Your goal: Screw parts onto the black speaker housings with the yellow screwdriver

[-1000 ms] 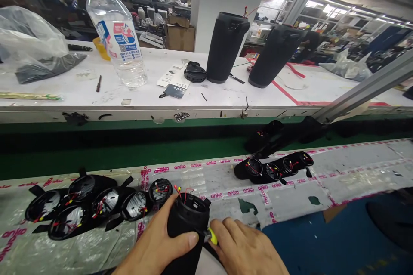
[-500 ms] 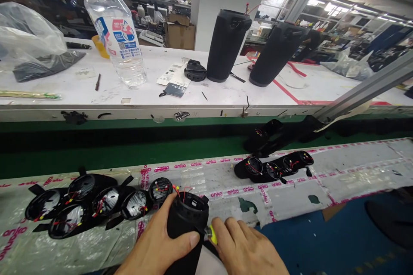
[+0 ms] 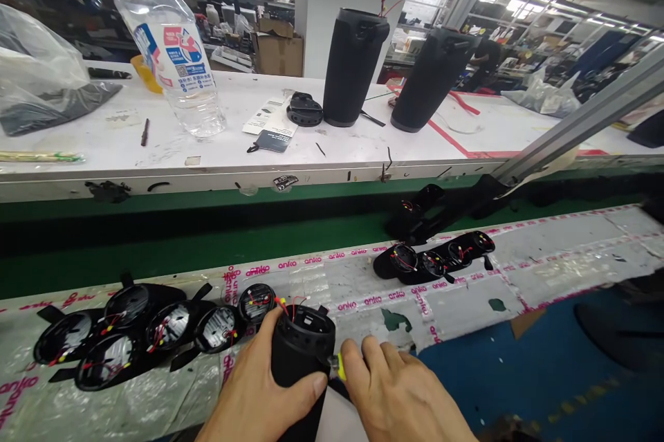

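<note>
In the head view, my left hand (image 3: 274, 380) is wrapped round a black cylindrical speaker housing (image 3: 303, 359). The housing stands tilted, its open top facing up, with red and yellow-tipped wires at the rim. My right hand (image 3: 394, 387) is closed round a small yellow-handled tool (image 3: 341, 366). The tool's greyish end meets the housing's right side just below the rim; most of its handle is hidden in my fingers. Left of my hands, several similar black housings (image 3: 171, 324) with loose wires and fabric tabs are grouped on the plastic-covered bench (image 3: 357, 321).
More black housings (image 3: 433, 262) lie farther right on the bench. On the white shelf (image 3: 233, 151) stand a water bottle (image 3: 181, 68), two tall speakers (image 3: 355, 68) and a round black cap (image 3: 304, 110). A metal post (image 3: 575, 124) slants across the right side.
The housing has turned slightly in my left hand, its open top showing more. The yellow-handled tool stays against its side. The whole view has shifted a little.
</note>
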A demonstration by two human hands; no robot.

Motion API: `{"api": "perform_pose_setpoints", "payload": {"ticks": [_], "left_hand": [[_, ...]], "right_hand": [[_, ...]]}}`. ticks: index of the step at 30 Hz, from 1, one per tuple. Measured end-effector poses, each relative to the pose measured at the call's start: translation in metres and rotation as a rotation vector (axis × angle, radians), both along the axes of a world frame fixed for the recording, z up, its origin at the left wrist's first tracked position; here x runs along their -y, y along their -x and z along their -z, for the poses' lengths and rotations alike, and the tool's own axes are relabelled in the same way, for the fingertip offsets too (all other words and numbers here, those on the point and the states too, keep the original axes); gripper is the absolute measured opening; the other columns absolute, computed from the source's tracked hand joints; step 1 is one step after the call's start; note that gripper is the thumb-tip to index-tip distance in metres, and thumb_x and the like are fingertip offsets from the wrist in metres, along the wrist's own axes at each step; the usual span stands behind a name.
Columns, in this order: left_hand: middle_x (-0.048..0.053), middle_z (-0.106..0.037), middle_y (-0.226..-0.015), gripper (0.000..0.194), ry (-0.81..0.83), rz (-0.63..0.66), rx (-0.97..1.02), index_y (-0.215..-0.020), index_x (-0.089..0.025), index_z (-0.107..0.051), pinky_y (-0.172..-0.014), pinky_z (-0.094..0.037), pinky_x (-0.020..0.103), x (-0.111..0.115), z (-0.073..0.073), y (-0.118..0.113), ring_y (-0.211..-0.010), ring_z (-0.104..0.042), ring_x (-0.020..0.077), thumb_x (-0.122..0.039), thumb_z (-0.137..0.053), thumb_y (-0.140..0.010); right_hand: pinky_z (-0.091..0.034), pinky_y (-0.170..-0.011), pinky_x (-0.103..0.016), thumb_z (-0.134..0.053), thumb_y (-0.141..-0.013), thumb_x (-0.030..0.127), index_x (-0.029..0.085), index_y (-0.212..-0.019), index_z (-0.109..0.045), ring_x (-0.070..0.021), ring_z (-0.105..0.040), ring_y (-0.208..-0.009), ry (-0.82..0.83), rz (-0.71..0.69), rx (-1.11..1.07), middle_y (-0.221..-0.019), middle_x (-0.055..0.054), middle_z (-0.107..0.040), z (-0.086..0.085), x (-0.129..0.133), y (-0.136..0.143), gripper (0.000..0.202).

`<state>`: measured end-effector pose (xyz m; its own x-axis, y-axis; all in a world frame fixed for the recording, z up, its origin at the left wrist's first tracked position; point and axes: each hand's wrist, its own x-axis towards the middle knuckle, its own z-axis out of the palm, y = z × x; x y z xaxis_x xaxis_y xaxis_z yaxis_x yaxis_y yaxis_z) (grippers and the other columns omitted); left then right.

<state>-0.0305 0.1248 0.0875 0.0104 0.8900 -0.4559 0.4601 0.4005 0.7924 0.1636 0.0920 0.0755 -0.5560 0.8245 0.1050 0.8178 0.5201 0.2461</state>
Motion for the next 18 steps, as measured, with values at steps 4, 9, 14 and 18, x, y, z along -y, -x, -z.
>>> {"api": "perform_pose_setpoints", "payload": {"ticks": [4,9,14,18], "left_hand": [[0.013,-0.067,-0.130,0.078,-0.018,0.017,0.024,-0.134,-0.018,-0.051,-0.107,-0.044,0.048,0.002,0.006,0.003,-0.130,-0.054,0.0384,-0.046,-0.068,-0.064],[0.010,-0.067,-0.135,0.081,0.004,0.038,0.178,-0.135,-0.020,-0.052,-0.111,-0.043,0.045,0.000,0.027,0.014,-0.135,-0.051,0.0379,-0.052,-0.074,-0.064],[0.008,-0.066,-0.137,0.076,0.092,0.056,0.508,-0.135,-0.020,-0.055,-0.115,-0.041,0.046,-0.005,0.041,0.021,-0.133,-0.055,0.0350,-0.054,-0.073,-0.071],[0.008,-0.068,-0.135,0.075,0.114,0.026,0.583,-0.138,-0.022,-0.054,-0.112,-0.044,0.046,-0.005,0.039,0.020,-0.130,-0.058,0.0347,-0.055,-0.073,-0.073]], "right_hand": [[-0.029,-0.043,-0.033,-0.062,-0.070,0.018,0.019,-0.102,-0.048,-0.0192,-0.055,-0.049,0.046,-0.079,-0.014,-0.069,0.000,-0.058,0.001,-0.005,-0.003,0.035],[-0.029,-0.044,-0.034,-0.066,-0.076,0.020,0.019,-0.103,-0.047,-0.0211,-0.058,-0.052,0.091,-0.049,-0.069,-0.072,-0.001,-0.060,0.012,-0.009,0.004,0.033],[-0.038,-0.054,-0.031,-0.053,-0.094,0.016,0.025,-0.104,-0.042,-0.0176,-0.067,-0.064,0.285,-0.009,-0.429,-0.081,0.004,-0.067,0.017,-0.015,0.000,0.017],[-0.038,-0.053,-0.030,-0.032,-0.104,0.022,0.025,-0.106,-0.042,-0.0168,-0.067,-0.061,0.279,0.048,-0.546,-0.080,0.004,-0.066,0.011,-0.019,-0.006,0.011]]}}
